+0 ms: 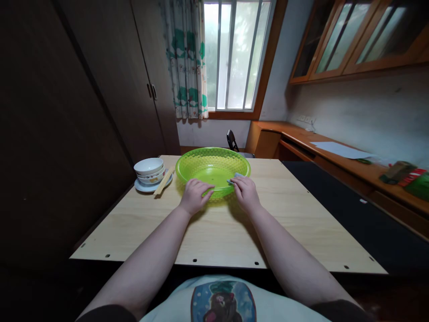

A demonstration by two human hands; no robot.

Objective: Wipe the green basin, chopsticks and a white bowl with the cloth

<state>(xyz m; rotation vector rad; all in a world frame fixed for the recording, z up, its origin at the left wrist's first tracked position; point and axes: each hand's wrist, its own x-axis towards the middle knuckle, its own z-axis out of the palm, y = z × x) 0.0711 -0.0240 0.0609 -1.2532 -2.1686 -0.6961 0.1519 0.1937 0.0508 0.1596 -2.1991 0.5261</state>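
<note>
A translucent green plastic basin (214, 154) with a dimpled wall stands on the wooden board in front of me. My left hand (195, 197) is at the near left of its rim, fingers over the edge and thumb outside, gripping it. At the near right of the rim is my right hand (246, 192), closed on a small grey-blue cloth (238, 175). Part of the cloth shows beyond the fingers, over the inside of the basin; the rest is hidden by the hand.
Left of the basin, stacked white bowls (149, 166) sit on a plate (145, 187), with light wooden chopsticks (163, 181) leaning on its edge. The board (221, 241) has small holes along its near edge. A dark wardrobe (100, 67) borders the left; a desk (301, 138) runs along the right.
</note>
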